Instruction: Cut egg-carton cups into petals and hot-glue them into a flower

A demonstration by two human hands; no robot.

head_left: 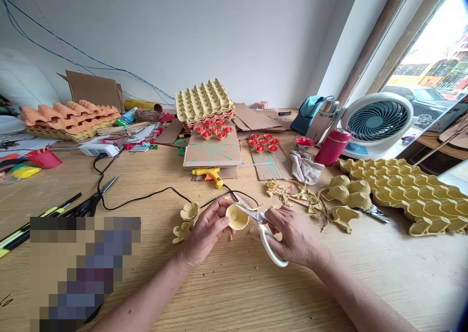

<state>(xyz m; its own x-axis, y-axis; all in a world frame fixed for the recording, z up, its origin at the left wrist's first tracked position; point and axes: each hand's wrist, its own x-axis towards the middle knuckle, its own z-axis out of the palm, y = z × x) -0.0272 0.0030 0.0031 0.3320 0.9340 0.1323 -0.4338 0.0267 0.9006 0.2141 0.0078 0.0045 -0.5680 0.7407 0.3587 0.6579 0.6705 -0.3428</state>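
Observation:
A yellow egg carton cup [238,218] is pinched between the thumb and fingers of my left hand [210,229]. My right hand [295,234] grips white-handled scissors [268,244], whose blades lie across the cup's upper rim. Two cut, petal-edged cups, an upper one [190,210] and a lower one [181,232], rest on the table just left of my left hand. Torn carton scraps [310,200] are heaped beyond my right hand, beside a piece of several uncut cups [347,191].
A yellow glue gun [212,174] with a black cord lies ahead, before cardboard bearing red paper-pulp flowers [214,129]. Egg trays [409,190] stand at right, near a pink bottle [333,146] and a fan [378,122]. Black scissors [91,203] lie at left.

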